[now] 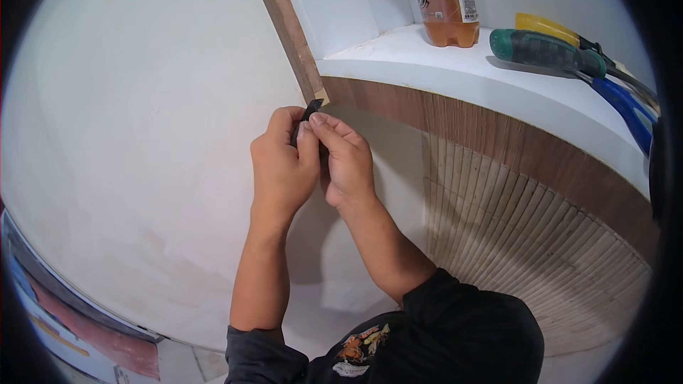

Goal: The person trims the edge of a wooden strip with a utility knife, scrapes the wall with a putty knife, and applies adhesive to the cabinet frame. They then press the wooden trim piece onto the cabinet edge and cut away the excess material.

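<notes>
My left hand is closed around a utility knife, a slim black tool with a slanted dark tip pointing up. My right hand pinches in beside it, thumb and fingers pressed against the same tool; its grip is partly hidden. The tip is at the lower end of a brown wooden strip, where a small pale yellowish piece shows. Most of the knife's handle is hidden by my fingers.
A curved white shelf with brown wood-grain edging juts out at right. On it are a bottle of orange drink, a green-handled tool, and yellow- and blue-handled tools. Ribbed panelling curves below; a white wall spans the left.
</notes>
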The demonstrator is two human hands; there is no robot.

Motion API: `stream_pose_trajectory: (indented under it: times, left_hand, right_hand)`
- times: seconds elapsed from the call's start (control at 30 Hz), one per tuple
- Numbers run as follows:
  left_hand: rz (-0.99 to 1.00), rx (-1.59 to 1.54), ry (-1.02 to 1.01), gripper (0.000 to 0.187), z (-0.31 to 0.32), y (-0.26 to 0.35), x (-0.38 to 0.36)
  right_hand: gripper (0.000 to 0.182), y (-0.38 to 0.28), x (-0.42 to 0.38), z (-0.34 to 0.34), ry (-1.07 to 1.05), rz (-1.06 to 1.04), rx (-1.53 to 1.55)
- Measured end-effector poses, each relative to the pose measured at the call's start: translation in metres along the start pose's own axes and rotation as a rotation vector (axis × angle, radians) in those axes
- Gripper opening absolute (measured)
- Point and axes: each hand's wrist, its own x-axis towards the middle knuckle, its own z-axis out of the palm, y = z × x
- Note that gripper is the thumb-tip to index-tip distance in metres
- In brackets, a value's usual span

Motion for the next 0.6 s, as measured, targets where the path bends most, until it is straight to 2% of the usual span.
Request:
stream_pose_trajectory:
  times: [0.37, 0.6]
  left_hand:
    - [0.257, 0.114, 0.165, 0.012, 0.02, -0.017, -0.007]
    - [0.263, 0.117, 0.195, 0.012, 0.021, -0.021, -0.009]
  right_hand:
    - [0.016, -0.001, 0.005, -0.004, -0.058, 0.054, 0.12]
    - [0.014, 0.001, 0.005, 0.001, -0.008, 0.018, 0.057]
